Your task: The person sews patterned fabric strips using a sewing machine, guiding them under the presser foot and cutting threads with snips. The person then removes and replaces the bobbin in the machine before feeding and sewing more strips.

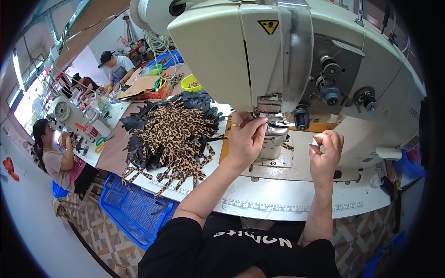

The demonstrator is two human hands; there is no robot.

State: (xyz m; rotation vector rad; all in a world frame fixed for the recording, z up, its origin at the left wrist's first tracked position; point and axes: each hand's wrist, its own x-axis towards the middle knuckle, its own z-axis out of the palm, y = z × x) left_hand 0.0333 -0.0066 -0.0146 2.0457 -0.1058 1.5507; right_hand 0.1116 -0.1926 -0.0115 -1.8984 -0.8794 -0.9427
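Note:
A large cream sewing machine [208, 51] stands before me on a white table. My left hand [248, 139], with a ring on one finger, is raised to the needle area, its thumb and fingertips pinched together beside the presser foot [273, 121]. Whatever lies between those fingertips is too small to see. To the right, my right hand [327, 150] is curled round a small pointed metal tool [314, 146], most of which its fingers hide. Below the needle area is the machine's metal post [270, 150].
Leopard-print and black fabric strips [171, 129] are heaped left of the machine. A blue plastic basket [125, 208] sits below the table's left edge. A ruler strip [282, 206] runs along the front edge. Several people work at the left, one beside another sewing machine [69, 113].

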